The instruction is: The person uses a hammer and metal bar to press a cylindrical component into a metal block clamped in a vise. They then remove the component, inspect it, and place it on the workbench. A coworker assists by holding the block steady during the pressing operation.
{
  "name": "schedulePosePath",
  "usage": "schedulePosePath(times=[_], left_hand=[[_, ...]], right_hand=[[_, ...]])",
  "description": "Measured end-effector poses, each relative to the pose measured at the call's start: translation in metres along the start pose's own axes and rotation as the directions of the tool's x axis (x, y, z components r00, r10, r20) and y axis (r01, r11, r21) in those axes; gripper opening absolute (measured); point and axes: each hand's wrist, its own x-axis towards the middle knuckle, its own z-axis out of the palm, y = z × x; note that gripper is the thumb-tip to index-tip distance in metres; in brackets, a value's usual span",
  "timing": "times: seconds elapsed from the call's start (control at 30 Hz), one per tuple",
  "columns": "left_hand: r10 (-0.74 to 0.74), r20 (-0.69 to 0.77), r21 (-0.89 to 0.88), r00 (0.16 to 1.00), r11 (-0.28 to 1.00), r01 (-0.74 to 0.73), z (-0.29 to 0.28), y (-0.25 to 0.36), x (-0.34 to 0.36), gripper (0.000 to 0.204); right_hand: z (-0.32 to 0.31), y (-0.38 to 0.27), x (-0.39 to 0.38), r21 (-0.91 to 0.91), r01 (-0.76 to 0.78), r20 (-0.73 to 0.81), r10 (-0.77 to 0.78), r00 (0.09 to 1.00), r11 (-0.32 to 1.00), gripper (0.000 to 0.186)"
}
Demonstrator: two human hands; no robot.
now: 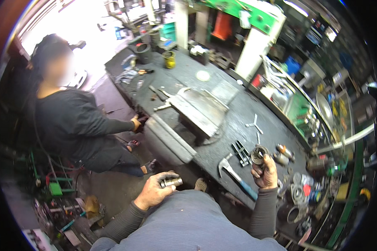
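In front of my body, my left hand [154, 191] is closed round a short, shiny metal cylinder [171, 182] with stepped ends. My right hand [266, 175] holds up a round, hollow, dark metal part [259, 154] at the bench's near edge, its open face turned up; its exact kind is unclear. Left of this hand, a claw hammer [225, 163] with a blue handle lies on the dark bench [276, 134]. A black slotted rack [241, 153] sits just beyond the hammer. Farther back lies a three-armed wrench [255, 124].
A large bench vise [170, 140] juts over the bench's near edge. Another person [77, 121] stands at left with a hand by it. Small cylindrical parts [282, 155] and loose metal pieces crowd the right end. A yellow can [169, 60] stands at the back.
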Motion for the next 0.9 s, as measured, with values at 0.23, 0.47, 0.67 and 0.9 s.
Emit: schedulePosePath(times=[0.23, 0.47, 0.67, 0.9], left_hand=[[0.000, -0.242, 0.070, 0.970, 0.997, 0.017, -0.036, -0.023, -0.026, 0.044], [-0.037, -0.564, -0.066, 0.825, 0.998, -0.001, -0.083, -0.103, -0.058, 0.032], [-0.176, -0.706, -0.149, 0.686, 0.984, 0.099, -0.118, -0.117, -0.086, 0.033], [-0.186, -0.725, -0.189, 0.663, 0.980, 0.068, -0.147, -0.126, -0.090, 0.028]], right_hand=[[0.133, -0.037, 0.078, -0.175, -0.071, 0.225, 0.110, 0.968, 0.982, 0.033], [0.270, 0.001, 0.159, -0.525, -0.206, 0.162, 0.334, 0.928, 0.826, 0.035], [0.351, 0.070, 0.168, -0.384, -0.529, 0.178, 0.623, 0.762, 0.757, 0.035], [0.380, 0.131, 0.182, -0.372, -0.613, 0.195, 0.705, 0.682, 0.697, 0.027]])
